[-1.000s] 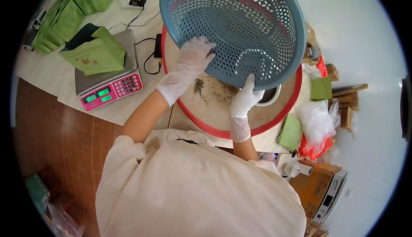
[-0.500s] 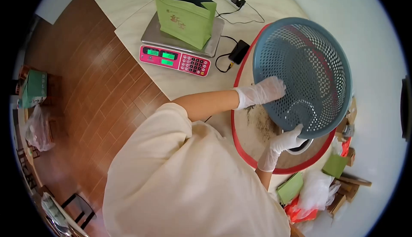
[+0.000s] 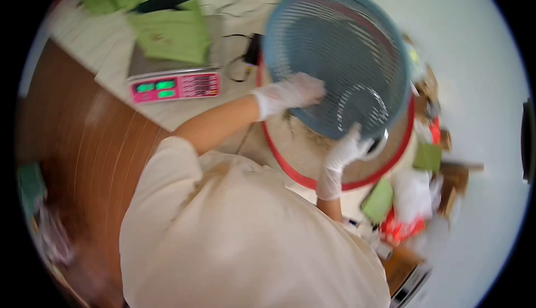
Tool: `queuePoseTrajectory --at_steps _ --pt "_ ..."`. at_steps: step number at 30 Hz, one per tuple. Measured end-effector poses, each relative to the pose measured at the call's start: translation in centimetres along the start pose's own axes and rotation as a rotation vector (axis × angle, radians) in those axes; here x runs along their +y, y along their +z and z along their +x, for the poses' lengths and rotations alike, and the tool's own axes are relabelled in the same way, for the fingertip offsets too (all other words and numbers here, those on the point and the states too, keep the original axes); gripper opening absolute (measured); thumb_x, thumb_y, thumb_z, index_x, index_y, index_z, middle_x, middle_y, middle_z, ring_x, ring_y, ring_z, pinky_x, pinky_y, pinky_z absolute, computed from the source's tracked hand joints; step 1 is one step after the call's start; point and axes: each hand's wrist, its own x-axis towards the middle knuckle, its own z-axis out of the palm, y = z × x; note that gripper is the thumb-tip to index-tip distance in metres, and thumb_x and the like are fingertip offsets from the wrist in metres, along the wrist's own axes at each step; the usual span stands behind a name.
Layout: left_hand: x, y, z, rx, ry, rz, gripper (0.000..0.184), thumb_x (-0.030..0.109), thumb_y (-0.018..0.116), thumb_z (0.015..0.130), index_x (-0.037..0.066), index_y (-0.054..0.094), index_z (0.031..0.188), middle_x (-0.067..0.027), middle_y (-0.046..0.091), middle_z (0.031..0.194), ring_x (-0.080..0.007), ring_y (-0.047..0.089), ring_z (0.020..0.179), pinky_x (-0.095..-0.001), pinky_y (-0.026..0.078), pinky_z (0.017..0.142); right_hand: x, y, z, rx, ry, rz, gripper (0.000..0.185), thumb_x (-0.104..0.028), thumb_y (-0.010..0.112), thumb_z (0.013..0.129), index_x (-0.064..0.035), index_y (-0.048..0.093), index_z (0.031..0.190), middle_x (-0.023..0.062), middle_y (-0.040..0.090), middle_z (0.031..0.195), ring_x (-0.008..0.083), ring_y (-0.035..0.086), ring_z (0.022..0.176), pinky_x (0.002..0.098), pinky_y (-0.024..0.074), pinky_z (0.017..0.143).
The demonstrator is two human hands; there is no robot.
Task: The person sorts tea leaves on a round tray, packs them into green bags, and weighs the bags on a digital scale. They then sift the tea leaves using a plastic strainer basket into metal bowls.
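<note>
A blue-grey perforated basket (image 3: pixel 346 46) is tilted over a round tray with a red rim (image 3: pixel 290 171). My left hand (image 3: pixel 298 91), in a white translucent glove, is closed on the basket's near left edge, its fingers over the inside. My right hand (image 3: pixel 345 150), also gloved, grips the lower rim with the thumb on top. Partly behind that hand, a white-rimmed bowl (image 3: pixel 379 145) stands on the tray. Dark crumbs, blurred, lie on the tray under the basket.
At the left, an open green bag (image 3: pixel 173 34) stands on a pink-fronted scale (image 3: pixel 175 87). A black device (image 3: pixel 253 49) with cables lies between scale and tray. Green bags lie at the top left; plastic bags (image 3: pixel 412 196) and boxes are at the right.
The camera view has swung right and then back left, shifting the whole scene. Both hands stay on the basket, which remains tilted over the tray.
</note>
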Motion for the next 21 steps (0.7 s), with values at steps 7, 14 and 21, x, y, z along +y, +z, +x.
queuePoseTrajectory --at_steps 7,14,21 --pt "-1.1 -0.9 0.5 -0.160 -0.120 0.155 0.014 0.023 0.059 0.078 0.010 0.059 0.081 -0.0102 0.058 0.083 -0.0300 0.061 0.079 -0.0426 0.049 0.069 1.3 -1.0 0.1 -0.064 0.136 0.208 0.034 0.002 0.051 0.088 0.0041 0.049 0.123 0.0060 0.057 0.113 0.0123 0.052 0.095 0.0256 0.0407 0.085" --pt "-0.7 -2.2 3.9 0.069 -0.368 0.157 0.022 0.026 0.054 0.087 0.011 0.063 0.100 -0.0098 0.063 0.100 -0.0285 0.061 0.091 -0.0401 0.050 0.074 1.2 -1.2 1.9 0.023 0.095 0.178 0.032 0.000 0.050 0.091 0.0041 0.049 0.123 0.0058 0.057 0.113 0.0121 0.052 0.098 0.0241 0.0398 0.088" --pt "-0.8 4.4 1.5 0.015 0.058 0.148 0.060 0.031 0.050 0.088 0.016 0.033 0.144 -0.0038 0.029 0.150 -0.0223 0.024 0.139 -0.0430 0.019 0.112 0.2 -2.5 4.0 -0.109 0.029 0.102 0.062 0.016 0.038 0.083 0.0009 0.032 0.142 0.0136 0.042 0.142 0.0161 0.046 0.124 0.0222 0.0344 0.099"
